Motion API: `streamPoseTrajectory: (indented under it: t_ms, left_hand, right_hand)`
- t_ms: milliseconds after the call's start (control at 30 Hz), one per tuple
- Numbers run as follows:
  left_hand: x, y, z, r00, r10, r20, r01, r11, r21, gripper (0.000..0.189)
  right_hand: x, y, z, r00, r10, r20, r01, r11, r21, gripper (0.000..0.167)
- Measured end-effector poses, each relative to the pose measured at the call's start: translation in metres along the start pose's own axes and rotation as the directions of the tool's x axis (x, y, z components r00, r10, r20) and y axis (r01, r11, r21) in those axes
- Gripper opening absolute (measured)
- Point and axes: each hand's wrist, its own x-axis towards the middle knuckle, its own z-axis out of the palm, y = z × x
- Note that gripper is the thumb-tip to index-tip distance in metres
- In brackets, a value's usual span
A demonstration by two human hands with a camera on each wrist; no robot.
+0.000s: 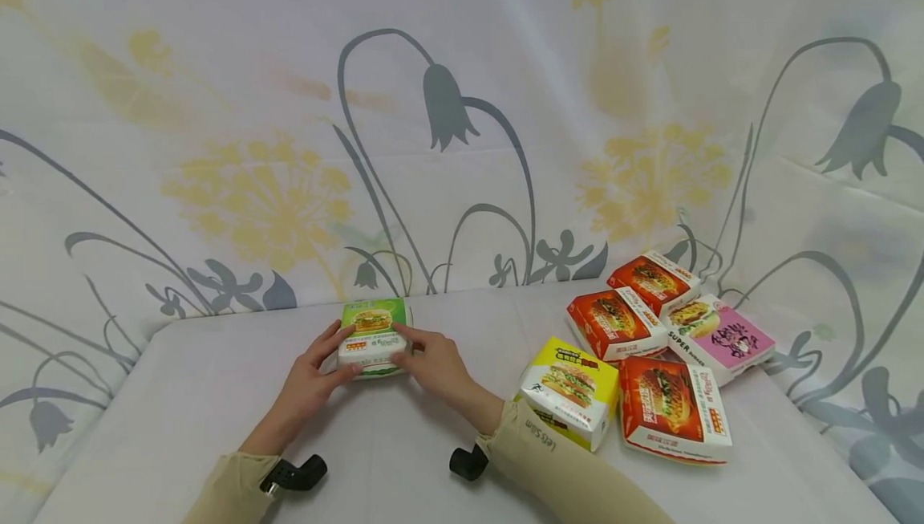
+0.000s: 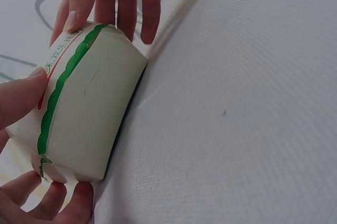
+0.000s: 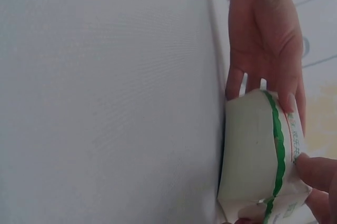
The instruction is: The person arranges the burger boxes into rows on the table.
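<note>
A green and white burger box [image 1: 373, 335] sits on the white table, well to the left of the other boxes. My left hand [image 1: 315, 373] grips its left side, thumb on the near top edge and fingers along the side. From the right, my right hand [image 1: 438, 363] holds the same box, with a finger reaching onto the lid and the thumb at the near edge. In the left wrist view the box's plain front wall [image 2: 89, 103] with a green wavy stripe faces me, its bottom close to the cloth. Both thumbs also show on the box [image 3: 253, 150] in the right wrist view.
To the right stands a yellow burger box [image 1: 570, 387], near my right sleeve. Beyond it are red burger boxes [image 1: 674, 408], [image 1: 617, 323], [image 1: 653, 282] and a pink one [image 1: 722, 335], grouped closely. A flower-patterned curtain [image 1: 462, 187] hangs behind the white table [image 1: 390, 452].
</note>
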Motion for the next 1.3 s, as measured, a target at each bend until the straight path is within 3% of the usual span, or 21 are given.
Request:
streamPoseTrajectory:
  t_ms: [1033,1300]
  left_hand:
    - [0.0015,0.0057,-0.0010,0.996,-0.079,-0.028,0.080,0.996,0.031,0.061]
    - [0.0010,0.0059,-0.0003,0.997,-0.066,-0.031,0.067,0.997,0.029,0.060]
  right_hand:
    - [0.0074,0.0022,0.0027,1.000,-0.006,0.017,0.006,1.000,0.011,0.048]
    - [0.0044,0.0008,-0.0004,0.999,-0.031,-0.029,0.033,0.999,0.041,0.044]
